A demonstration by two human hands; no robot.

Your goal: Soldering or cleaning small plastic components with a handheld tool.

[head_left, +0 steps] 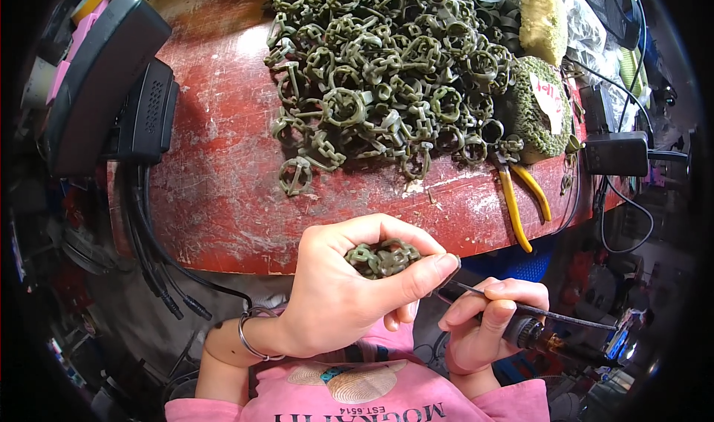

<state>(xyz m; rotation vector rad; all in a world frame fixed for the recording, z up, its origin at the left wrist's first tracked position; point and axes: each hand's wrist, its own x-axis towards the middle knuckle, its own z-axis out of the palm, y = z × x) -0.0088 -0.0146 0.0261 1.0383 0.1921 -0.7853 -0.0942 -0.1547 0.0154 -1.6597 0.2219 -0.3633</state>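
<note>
My left hand (342,295), with a metal bangle at the wrist, is closed around a small bunch of dark green chain links (381,259). Its thumb and index finger meet at the right side of the bunch. Lower right, my right hand (483,321) pinches a thin dark rod, like a needle file (565,317), whose tip reaches the left fingertips. Whether the tip touches a link is hidden by my left thumb. Beyond my hands, a heap of similar green chains and rings (387,72) covers much of the red table (208,191).
Pliers with yellow handles (510,208) lie at the table's right edge, beside a green textured block (537,110) and a yellowish block (543,22). Black devices stand at the left (145,117) and right (619,154), with cables hanging. A dark cylindrical tool (532,334) is behind my right hand.
</note>
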